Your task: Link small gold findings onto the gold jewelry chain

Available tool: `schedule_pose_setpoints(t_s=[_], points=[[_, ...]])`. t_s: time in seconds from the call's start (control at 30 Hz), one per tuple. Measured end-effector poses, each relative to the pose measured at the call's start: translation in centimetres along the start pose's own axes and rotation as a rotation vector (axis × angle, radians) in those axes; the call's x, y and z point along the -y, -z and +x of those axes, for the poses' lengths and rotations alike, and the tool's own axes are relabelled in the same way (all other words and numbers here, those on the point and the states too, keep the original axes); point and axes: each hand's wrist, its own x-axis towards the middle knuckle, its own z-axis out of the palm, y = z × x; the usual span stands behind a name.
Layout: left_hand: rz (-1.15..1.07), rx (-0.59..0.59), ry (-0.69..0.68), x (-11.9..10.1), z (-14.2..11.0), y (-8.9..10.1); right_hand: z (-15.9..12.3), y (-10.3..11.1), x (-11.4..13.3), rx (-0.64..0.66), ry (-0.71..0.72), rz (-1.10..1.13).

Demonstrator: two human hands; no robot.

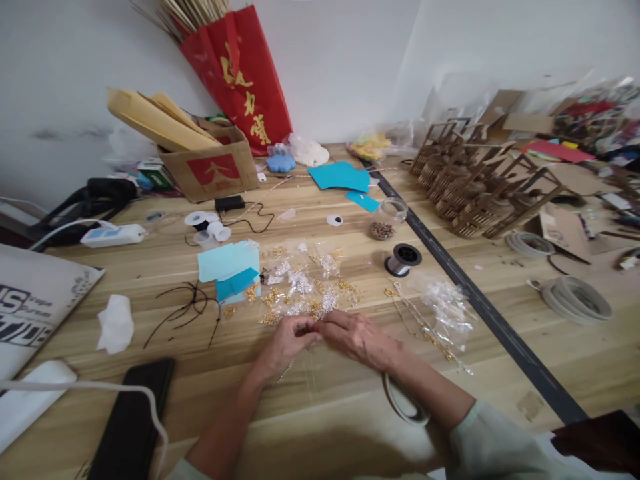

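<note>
My left hand [291, 341] and my right hand [354, 335] meet at their fingertips, low over the table, both closed in a pinch. From under my left hand a short, thin silver chain [285, 371] trails down. Whatever lies between the fingertips of my right hand is too small to make out. Right beyond my fingers spread small gold and silver jewelry findings [301, 283], some in little clear bags. To the right lie gold and silver chains [425, 325] beside crumpled clear plastic bags [447, 303].
A wire spool [403, 260] and a jar of beads [384, 223] stand beyond my right hand. Blue paper [230, 262] and black cords [193, 307] lie left. A phone [133, 417] rests front left. Wooden lantern-like frames [470, 193] crowd the right, past a dark strip [480, 300].
</note>
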Motion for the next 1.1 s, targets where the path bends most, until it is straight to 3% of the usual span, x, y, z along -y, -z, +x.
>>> schedule_pose_setpoints(t_s=[0.33, 0.73, 1.1], points=[[-0.133, 0.096, -0.037, 1.0, -0.2, 0.3, 0.0, -0.9, -0.4, -0.117, -0.066, 0.293], [-0.246, 0.114, -0.022, 0.1, -0.5, 0.0, 0.7, -0.8, 0.4, -0.299, -0.206, 0.586], [-0.269, 0.086, -0.03, -0.3, -0.7, 0.0, 0.8, -1.4, 0.3, -0.286, -0.4, 0.927]])
